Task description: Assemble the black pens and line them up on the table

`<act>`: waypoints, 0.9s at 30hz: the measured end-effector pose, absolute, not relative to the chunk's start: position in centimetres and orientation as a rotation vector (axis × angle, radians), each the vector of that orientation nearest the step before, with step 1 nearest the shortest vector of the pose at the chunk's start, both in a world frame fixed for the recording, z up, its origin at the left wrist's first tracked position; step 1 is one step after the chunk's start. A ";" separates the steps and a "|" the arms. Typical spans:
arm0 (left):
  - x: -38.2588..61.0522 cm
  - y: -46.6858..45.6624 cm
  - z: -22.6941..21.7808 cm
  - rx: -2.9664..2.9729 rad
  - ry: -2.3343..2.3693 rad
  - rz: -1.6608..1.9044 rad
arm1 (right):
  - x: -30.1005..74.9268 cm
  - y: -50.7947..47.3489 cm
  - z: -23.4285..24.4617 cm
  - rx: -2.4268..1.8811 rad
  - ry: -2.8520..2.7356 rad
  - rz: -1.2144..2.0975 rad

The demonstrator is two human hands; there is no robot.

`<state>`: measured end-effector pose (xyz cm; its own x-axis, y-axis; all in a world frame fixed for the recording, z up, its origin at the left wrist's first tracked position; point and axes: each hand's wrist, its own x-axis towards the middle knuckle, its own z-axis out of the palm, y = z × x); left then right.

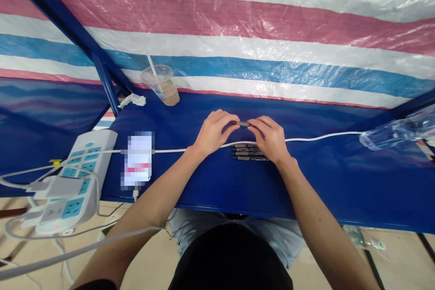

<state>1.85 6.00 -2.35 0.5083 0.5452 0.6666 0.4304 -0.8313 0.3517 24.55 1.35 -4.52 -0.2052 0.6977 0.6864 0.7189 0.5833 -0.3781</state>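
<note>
striped pink, white and blue tarp (217,22) hangs behind a blue table (322,181). on my feed both forearms reach in from six, angling toward each other, wrists low and palms down. the left hand (214,133) and right hand (270,138) meet at twelve, fingers curled inward, nearly closed, pinching a small grey connector (243,123) between them; its exact kind is too small to tell. a white cable (306,139) crosses the table beneath the wrists, and a row of similar dark parts (246,152) lies at six from the pinch, between the wrists and just beside the right hand. a power strip (76,181) and pixelated phone (138,161) sit at nine, a plastic cup (160,85) at eleven, a clear plastic bag (396,128) at three. the table's near edge lies well behind the wrists.
</note>
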 end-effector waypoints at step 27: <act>1.8 6.0 -2.4 2.592 0.862 1.209 | 24.5 1.3 -4.4 -1.147 -1.934 -0.037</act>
